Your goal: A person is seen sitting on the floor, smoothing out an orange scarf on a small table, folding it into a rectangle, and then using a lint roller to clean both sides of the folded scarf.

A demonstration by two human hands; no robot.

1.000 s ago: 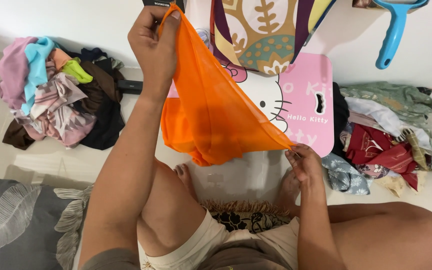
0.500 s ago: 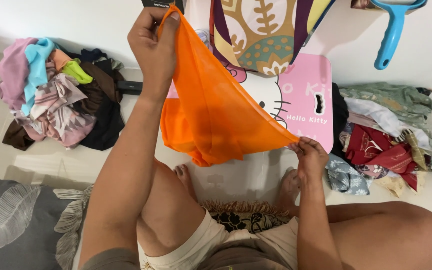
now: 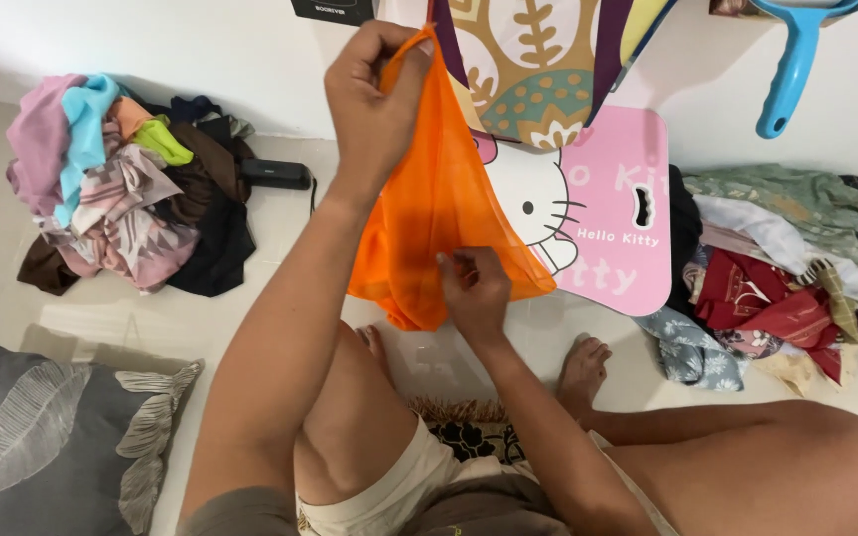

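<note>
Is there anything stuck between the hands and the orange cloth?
Nothing visible. The left hand pinches the top corner of the orange cloth directly, and the right hand grips its lower part with bare fingers. The pink cartoon-cat board lies behind the cloth.

— What lies at nine o'clock?
— A heap of mixed clothes, a black box just beside it, a grey leaf-print cushion at seven.
— And at three?
— Another clothes pile, touching a pink cartoon-cat board; a blue-handled brush at one.
</note>
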